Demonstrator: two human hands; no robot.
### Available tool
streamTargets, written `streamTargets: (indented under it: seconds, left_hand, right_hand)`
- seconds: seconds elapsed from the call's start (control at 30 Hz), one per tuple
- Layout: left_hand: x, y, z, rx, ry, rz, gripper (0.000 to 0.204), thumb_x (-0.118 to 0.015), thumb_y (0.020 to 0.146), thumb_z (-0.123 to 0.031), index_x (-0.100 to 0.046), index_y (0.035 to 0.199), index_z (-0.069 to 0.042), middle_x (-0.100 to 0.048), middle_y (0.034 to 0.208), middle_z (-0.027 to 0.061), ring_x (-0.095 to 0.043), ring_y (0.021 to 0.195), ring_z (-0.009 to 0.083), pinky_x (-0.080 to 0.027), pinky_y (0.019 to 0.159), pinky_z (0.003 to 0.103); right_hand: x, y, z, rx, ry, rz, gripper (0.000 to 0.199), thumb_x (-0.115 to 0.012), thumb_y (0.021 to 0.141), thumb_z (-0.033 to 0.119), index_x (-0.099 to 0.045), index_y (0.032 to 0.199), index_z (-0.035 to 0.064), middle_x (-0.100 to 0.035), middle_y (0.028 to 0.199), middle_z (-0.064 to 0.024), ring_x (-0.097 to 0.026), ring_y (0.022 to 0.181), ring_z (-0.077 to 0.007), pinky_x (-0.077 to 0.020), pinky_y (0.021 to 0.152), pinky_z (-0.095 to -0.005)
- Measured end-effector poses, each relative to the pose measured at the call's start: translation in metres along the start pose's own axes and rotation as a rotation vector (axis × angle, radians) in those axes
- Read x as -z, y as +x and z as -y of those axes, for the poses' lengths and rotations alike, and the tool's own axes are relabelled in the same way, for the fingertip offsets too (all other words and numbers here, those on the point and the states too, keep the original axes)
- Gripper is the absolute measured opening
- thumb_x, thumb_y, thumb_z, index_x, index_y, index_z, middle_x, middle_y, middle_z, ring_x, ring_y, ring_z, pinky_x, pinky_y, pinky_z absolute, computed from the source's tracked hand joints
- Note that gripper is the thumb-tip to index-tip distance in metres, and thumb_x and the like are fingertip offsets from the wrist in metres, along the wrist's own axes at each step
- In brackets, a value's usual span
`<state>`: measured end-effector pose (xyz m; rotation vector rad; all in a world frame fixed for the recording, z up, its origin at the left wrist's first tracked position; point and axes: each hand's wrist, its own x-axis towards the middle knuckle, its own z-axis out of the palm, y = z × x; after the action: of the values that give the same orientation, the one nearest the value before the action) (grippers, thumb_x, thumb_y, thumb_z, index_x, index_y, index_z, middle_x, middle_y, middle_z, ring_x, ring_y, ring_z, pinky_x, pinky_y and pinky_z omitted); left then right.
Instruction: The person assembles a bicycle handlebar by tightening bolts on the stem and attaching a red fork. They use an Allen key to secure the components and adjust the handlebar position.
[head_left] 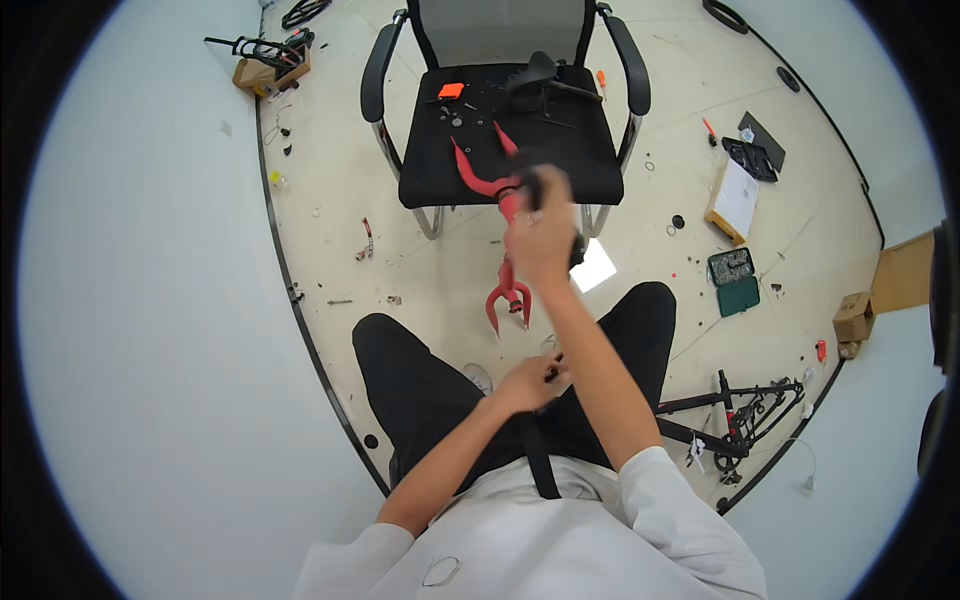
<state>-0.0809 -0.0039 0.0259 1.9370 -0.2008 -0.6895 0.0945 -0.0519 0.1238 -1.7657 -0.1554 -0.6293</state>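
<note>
"Over the lap of black cloth trousers, what is the left hand doing?"

"Its fingers are curling well inward by a small dark piece, seemingly pinching it. I can't make out what that is, or how firmly it is being held."

"And the red, smooth-looking, branching frame piece, with two tapering prongs at each end?"

"Its near prongs are pointing back toward the knees, below the seat's front edge, while its far prongs are lying over the black padded seat of an armchair. It is looking stiff, probably painted metal, so I'd be expecting some weight, an awkward balance and perhaps a slippery finish. The prongs are narrowing to points; I'd be taking hold around the thicker middle stem."

"Is the right hand gripping there?"

"It is covering part of that stem, fingers bending partway in beside a black, blurred thing. The blur is hiding whether it is holding that, the red piece or both."

"Farther off?"

"Small loose metal parts are lying on the seat, an orange boxy item is resting just beyond them, and a black, curved, saddle-like part is lying to the right."
</note>
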Motion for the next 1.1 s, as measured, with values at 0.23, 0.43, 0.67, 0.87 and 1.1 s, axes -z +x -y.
streamTargets:
  seconds: [0.23, 0.43, 0.67, 0.87, 1.1]
  left_hand:
    - [0.087, -0.084, -0.112, -0.223, -0.014, 0.264, 0.037, -0.066, 0.093, -0.022, -0.063, 0.123, 0.000, -0.070, 0.111, 0.0202, -0.068, 0.102, 0.0346, -0.053, 0.090, 0.038]
    - [0.193, -0.118, -0.123, -0.329, 0.427, -0.663, 0.033, -0.071, 0.089, -0.012, -0.065, 0.119, -0.001, -0.072, 0.106, 0.0123, -0.068, 0.099, 0.0244, -0.051, 0.092, 0.035]
    - [0.149, -0.046, 0.038, 0.139, 0.035, -0.481, 0.051, -0.042, 0.106, -0.042, -0.054, 0.132, 0.000, -0.063, 0.121, 0.0231, -0.061, 0.114, 0.0316, -0.044, 0.100, 0.036]
    - [0.100, -0.002, 0.083, 0.154, -0.333, -0.265, 0.056, -0.042, 0.106, -0.049, -0.055, 0.133, -0.002, -0.066, 0.118, 0.0120, -0.059, 0.110, 0.0196, -0.041, 0.100, 0.032]
    - [0.076, 0.026, 0.047, -0.022, -0.045, -0.280, 0.040, -0.063, 0.098, -0.034, -0.054, 0.122, -0.005, -0.066, 0.089, 0.0103, -0.065, 0.079, 0.0184, -0.050, 0.074, 0.033]
  right_hand:
    - [-0.024, -0.058, 0.046, 0.458, -0.185, 0.546, 0.052, -0.060, 0.082, 0.000, -0.060, 0.132, 0.0131, -0.064, 0.102, -0.0082, -0.060, 0.088, -0.0288, -0.0469, 0.079, -0.0400]
    - [-0.051, -0.105, 0.022, 0.797, -0.413, 0.681, 0.041, -0.061, 0.083, 0.011, -0.063, 0.123, 0.0165, -0.062, 0.087, -0.0028, -0.059, 0.085, -0.0223, -0.0447, 0.077, -0.0341]
    - [-0.016, -0.146, -0.051, 0.924, -0.538, 0.812, 0.019, -0.063, 0.077, 0.012, -0.065, 0.094, 0.0047, -0.064, 0.094, -0.0081, -0.060, 0.095, -0.0254, -0.0438, 0.090, -0.0358]
    - [0.061, -0.112, -0.010, 0.533, -0.239, 0.928, 0.034, -0.060, 0.075, -0.002, -0.067, 0.109, -0.0007, -0.064, 0.117, -0.0158, -0.056, 0.119, -0.0327, -0.0423, 0.105, -0.0401]
    - [0.133, 0.079, -0.011, 0.510, -0.817, 0.520, 0.073, -0.062, 0.065, -0.004, -0.054, 0.136, 0.0155, -0.045, 0.149, -0.0150, -0.034, 0.143, -0.0362, -0.0265, 0.116, -0.0506]
